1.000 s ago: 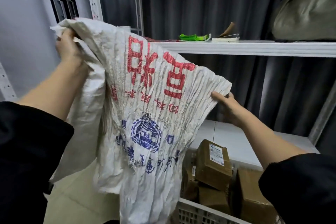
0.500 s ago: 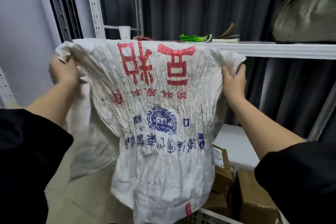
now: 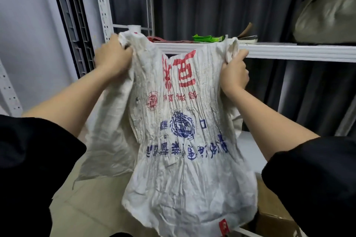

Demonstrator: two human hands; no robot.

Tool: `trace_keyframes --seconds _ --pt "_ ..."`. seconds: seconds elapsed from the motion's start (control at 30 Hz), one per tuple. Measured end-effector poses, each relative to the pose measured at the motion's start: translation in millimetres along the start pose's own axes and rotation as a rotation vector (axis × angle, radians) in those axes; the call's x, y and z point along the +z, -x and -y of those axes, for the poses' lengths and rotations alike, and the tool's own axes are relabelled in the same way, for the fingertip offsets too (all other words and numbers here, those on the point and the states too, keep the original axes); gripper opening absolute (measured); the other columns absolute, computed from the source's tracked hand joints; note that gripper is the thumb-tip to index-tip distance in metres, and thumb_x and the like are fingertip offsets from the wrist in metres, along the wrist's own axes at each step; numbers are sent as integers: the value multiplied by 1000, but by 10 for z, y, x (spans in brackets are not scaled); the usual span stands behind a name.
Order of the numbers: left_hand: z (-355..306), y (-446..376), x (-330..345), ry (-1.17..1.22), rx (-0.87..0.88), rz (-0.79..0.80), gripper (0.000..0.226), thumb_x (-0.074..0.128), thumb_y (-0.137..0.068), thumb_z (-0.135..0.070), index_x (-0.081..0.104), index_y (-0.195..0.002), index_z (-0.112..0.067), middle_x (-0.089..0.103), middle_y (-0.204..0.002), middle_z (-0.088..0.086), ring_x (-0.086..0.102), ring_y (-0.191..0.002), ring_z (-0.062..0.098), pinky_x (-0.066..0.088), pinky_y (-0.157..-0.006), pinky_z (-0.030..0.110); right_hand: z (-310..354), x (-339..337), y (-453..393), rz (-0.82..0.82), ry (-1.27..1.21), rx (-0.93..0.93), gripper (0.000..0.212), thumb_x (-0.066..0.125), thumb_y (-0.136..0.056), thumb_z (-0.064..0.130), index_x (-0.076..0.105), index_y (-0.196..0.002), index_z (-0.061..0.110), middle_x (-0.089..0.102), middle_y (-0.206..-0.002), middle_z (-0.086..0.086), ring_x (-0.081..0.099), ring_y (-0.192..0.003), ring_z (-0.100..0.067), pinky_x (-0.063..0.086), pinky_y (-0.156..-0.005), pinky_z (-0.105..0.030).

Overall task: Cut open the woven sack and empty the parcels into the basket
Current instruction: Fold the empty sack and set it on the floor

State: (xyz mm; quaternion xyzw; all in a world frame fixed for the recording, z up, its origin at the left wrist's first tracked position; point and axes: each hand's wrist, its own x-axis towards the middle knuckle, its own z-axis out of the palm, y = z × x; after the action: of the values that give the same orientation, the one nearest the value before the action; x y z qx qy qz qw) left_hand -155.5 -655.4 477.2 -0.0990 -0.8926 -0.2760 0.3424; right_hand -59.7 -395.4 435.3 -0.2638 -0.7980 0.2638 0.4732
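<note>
A white woven sack (image 3: 185, 140) with red and blue print hangs upside down in front of me, limp and crumpled. My left hand (image 3: 112, 57) grips its upper left corner and my right hand (image 3: 234, 75) grips its upper right corner, both at chest height. Below the sack's lower end, brown cardboard parcels (image 3: 275, 219) show at the bottom right. A sliver of the white basket rim (image 3: 248, 232) shows beside them; the sack hides the remainder of the basket.
A white metal shelf (image 3: 289, 52) runs behind the sack, with a green packet (image 3: 208, 38) and a book on it. A grey bundle (image 3: 327, 17) lies on the shelf at top right. Dark curtains hang behind. Beige floor tiles lie at lower left.
Both hands have drawn closer together, bunching the sack narrower. The sack now hangs lower and covers most of the parcels and basket.
</note>
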Motion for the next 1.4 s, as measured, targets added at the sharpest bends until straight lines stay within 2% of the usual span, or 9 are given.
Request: trace_keyframes --seconds 0.27,0.33,0.47,0.57,0.7,0.83,1.0,1.2,1.4 --pt "-392 118 28 438 42 283 43 34 -72 -38 59 -92 -10 65 -99 19 60 -98 37 46 -80 39 453 122 206 103 -294 90 34 44 -97 26 31 -122 7 62 -117 -13 57 -107 -37 39 -80 -36" --pt "-514 233 72 554 43 366 25 36 -80 -30 54 -73 -15 60 -73 8 56 -76 29 40 -62 32 575 169 286 174 -412 117 37 48 -94 26 31 -120 6 60 -115 -12 56 -107 -36 43 -86 -38" --pt "-550 346 179 684 -21 398 26 32 -88 -23 45 -66 -21 47 -62 -3 41 -58 15 31 -54 28 658 227 368 575 -765 55 41 66 -80 16 43 -112 4 58 -102 -4 60 -92 -19 51 -79 -35" --pt "-416 338 218 765 -147 328 33 27 -92 -36 57 -90 -23 66 -92 3 59 -84 18 47 -77 31 585 245 418 874 -576 -290 40 67 -77 11 50 -112 13 54 -108 0 53 -97 -10 46 -86 -28" --pt "-380 397 189 891 -208 272 31 30 -95 -32 56 -81 -22 62 -80 -1 57 -79 16 43 -69 26 530 275 511 680 -350 -563 48 57 -91 16 45 -137 20 47 -142 3 39 -129 -7 28 -104 -18" --pt "-527 534 252 1201 -182 482 51 60 -80 -45 61 -116 -9 71 -101 7 69 -90 16 55 -79 25 601 380 598 503 -382 -529 45 47 -90 11 49 -135 11 48 -141 -8 39 -134 -23 29 -113 -33" --pt "-383 441 465 1157 -433 62 15 63 -80 -15 64 -92 -5 69 -90 12 67 -87 24 53 -78 33 537 286 853 779 -449 -629 57 56 -89 4 36 -142 4 35 -150 -14 30 -139 -18 15 -108 -4" --pt "-99 216 416 1359 -532 -19 22 63 -83 -20 56 -103 -13 68 -103 10 68 -96 27 54 -90 45 -394 185 1037 938 -160 -356 97 69 -65 55 25 -147 25 36 -148 1 39 -133 -15 34 -110 -39" --pt "-302 149 327 1628 -530 99 39 63 -86 -28 61 -117 -4 73 -103 15 71 -93 32 57 -81 51 -873 507 1992 1159 245 -453 75 57 -85 19 13 -146 23 39 -145 -10 54 -116 -37 47 -87 -40"
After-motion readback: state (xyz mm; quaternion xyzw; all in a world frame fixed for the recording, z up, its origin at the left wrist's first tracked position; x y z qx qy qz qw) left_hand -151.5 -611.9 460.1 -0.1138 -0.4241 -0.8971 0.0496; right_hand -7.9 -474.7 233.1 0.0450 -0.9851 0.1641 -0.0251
